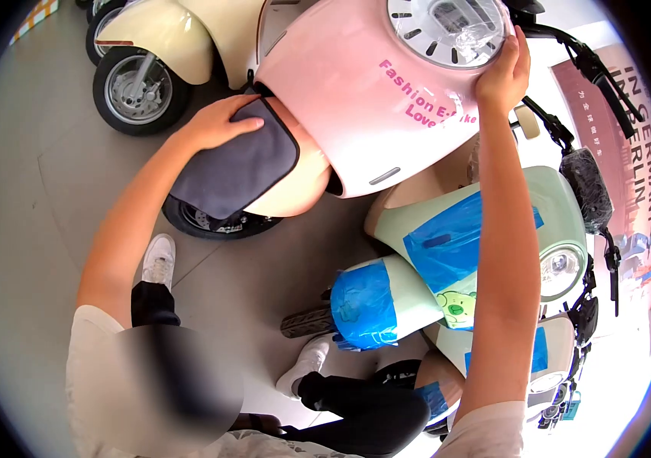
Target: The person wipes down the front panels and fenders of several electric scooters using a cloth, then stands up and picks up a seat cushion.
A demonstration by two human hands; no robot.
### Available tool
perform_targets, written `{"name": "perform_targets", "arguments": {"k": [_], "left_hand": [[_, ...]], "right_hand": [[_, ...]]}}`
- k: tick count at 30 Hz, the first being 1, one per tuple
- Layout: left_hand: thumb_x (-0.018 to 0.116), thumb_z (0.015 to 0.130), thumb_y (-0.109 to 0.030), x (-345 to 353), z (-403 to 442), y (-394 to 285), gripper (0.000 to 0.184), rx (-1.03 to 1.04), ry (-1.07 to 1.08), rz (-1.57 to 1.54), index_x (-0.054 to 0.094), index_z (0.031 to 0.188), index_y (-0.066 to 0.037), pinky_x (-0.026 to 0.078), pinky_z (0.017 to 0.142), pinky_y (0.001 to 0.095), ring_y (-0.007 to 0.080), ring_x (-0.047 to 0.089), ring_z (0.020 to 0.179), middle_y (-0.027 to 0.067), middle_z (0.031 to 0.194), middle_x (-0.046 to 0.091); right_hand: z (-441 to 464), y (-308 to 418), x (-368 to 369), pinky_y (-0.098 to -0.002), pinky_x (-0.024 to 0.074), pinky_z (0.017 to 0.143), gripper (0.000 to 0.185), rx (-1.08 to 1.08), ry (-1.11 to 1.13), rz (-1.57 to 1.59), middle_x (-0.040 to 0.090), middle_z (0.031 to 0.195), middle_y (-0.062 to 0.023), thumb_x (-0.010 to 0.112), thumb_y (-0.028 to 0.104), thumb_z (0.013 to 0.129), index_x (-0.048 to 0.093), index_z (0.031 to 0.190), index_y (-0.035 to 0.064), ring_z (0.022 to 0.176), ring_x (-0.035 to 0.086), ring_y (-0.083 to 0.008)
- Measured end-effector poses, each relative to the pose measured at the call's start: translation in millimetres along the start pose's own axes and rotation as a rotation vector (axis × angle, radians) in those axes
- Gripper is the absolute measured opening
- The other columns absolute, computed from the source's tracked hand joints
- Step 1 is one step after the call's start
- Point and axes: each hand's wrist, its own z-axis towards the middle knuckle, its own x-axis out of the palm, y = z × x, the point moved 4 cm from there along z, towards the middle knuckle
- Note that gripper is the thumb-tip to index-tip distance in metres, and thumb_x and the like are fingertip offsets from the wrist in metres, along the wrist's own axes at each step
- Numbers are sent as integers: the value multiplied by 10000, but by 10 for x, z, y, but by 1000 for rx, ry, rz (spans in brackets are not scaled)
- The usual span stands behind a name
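A dark grey cloth [226, 172] with black edging lies over the front fender [298, 172] of a pink scooter [340, 84]. My left hand [222, 122] is closed at its upper edge, the thumb on top; the other fingers are partly hidden. At the upper right, my right hand [505, 75] rests on the pink body beside the round headlight [451, 27], fingers stretched along its rim and holding nothing. Clear film covers part of the headlight. Pink lettering shows on the body between my hands.
A cream scooter [169, 34] stands at the upper left. Close on the right is a pale green scooter [409, 229] with blue film [363, 305], and more scooters stand beyond it. My white shoes [159, 259] are on the grey floor [43, 229]. A printed banner [608, 130] is at the right.
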Motion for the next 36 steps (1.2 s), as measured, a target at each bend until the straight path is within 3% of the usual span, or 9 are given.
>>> {"name": "perform_targets", "arguments": {"k": [6, 8, 10, 18, 22, 27, 30, 34, 36], "left_hand": [[517, 912, -685, 192, 620, 674, 790, -328, 326, -260, 571, 1422, -84, 421, 1060, 342, 289, 611, 1212, 185, 1351, 623], [522, 904, -691, 174, 612, 861, 776, -352, 318, -316, 616, 1382, -87, 417, 1060, 333, 268, 616, 1199, 177, 1342, 630], [539, 898, -682, 68, 436, 990, 755, -613, 286, -255, 640, 1360, -94, 414, 1057, 320, 257, 622, 1182, 169, 1326, 642], [579, 892, -684, 141, -99, 1432, 725, -713, 155, -748, 684, 1302, -95, 437, 999, 281, 193, 639, 1102, 126, 1280, 668], [563, 953, -600, 66, -10, 1277, 656, -514, 184, -551, 663, 1310, -59, 465, 971, 292, 179, 642, 1077, 117, 1253, 677], [547, 994, -465, -21, 7, 310, 572, -175, -19, -100, 586, 1333, -7, 452, 1015, 380, 360, 618, 1182, 216, 1271, 652], [502, 1025, -395, -1, -65, 84, 495, -22, -134, 15, 584, 1328, -13, 446, 1025, 401, 394, 589, 1201, 235, 1292, 628], [486, 1037, -359, 59, -326, 116, 494, 36, -355, 72, 567, 1324, 35, 433, 1041, 426, 421, 563, 1222, 261, 1296, 612], [486, 1041, -354, 106, -431, 89, 505, 22, -395, 65, 557, 1329, 55, 423, 1053, 430, 423, 559, 1229, 268, 1298, 608]], "right_hand": [[125, -232, 4, -397, 413, 1052, 554, -24, 18, -81, 627, 1322, -177, 428, 429, 988, 616, 1321, 28, 1213, 577, -352], [125, -205, -6, -403, 412, 1053, 545, -41, 23, -75, 625, 1321, -185, 433, 412, 991, 611, 1322, 17, 1212, 576, -355], [129, -237, -2, -414, 411, 1054, 545, -69, 21, -69, 622, 1319, -195, 446, 420, 1001, 605, 1321, 9, 1218, 569, -377], [127, -182, -19, -443, 440, 1014, 488, -107, -13, -120, 641, 1258, -220, 472, 372, 1007, 609, 1295, 1, 1176, 581, -415], [125, -169, -25, -450, 437, 1027, 471, -124, -30, -137, 637, 1281, -209, 480, 352, 998, 616, 1292, 9, 1188, 583, -406], [126, -182, -21, -449, 422, 1047, 476, -106, -19, -133, 629, 1304, -210, 478, 342, 993, 615, 1297, 1, 1209, 575, -400], [119, -142, -33, -448, 416, 1055, 482, -111, -14, -136, 624, 1311, -214, 474, 338, 993, 611, 1300, -9, 1223, 568, -399], [115, -168, -31, -388, 379, 1105, 513, -63, 33, -174, 589, 1393, -145, 407, 390, 1030, 577, 1389, 64, 1293, 534, -323], [115, -148, -26, -449, 417, 1055, 480, -122, -12, -142, 623, 1310, -217, 469, 336, 1002, 605, 1305, -11, 1219, 568, -406]]}}
